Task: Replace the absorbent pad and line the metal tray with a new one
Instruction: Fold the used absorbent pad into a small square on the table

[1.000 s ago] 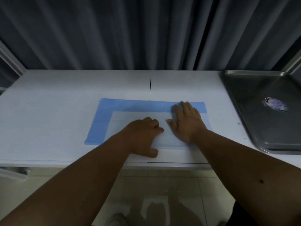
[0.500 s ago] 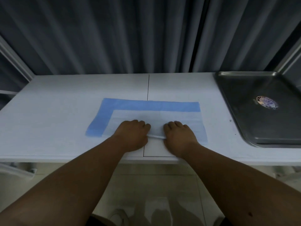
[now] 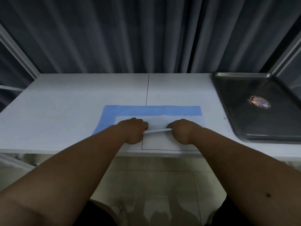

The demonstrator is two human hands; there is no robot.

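A folded absorbent pad (image 3: 153,111), white with a blue border, lies flat on the white table (image 3: 65,111) in front of me. My left hand (image 3: 133,130) and my right hand (image 3: 183,130) both pinch the pad's near edge, which is lifted a little off the table between them. The metal tray (image 3: 254,111) sits at the right end of the table, apart from the pad, with nothing in it but a round sticker (image 3: 260,102).
A dark curtain (image 3: 146,35) hangs right behind the table. A thin seam (image 3: 147,90) runs down the tabletop's middle. The tiled floor (image 3: 154,185) shows below the table's front edge.
Both hands drew back from lying flat on the pad to its near edge, closed on it and moved apart, lifting that edge slightly. The camera view shifted a little.
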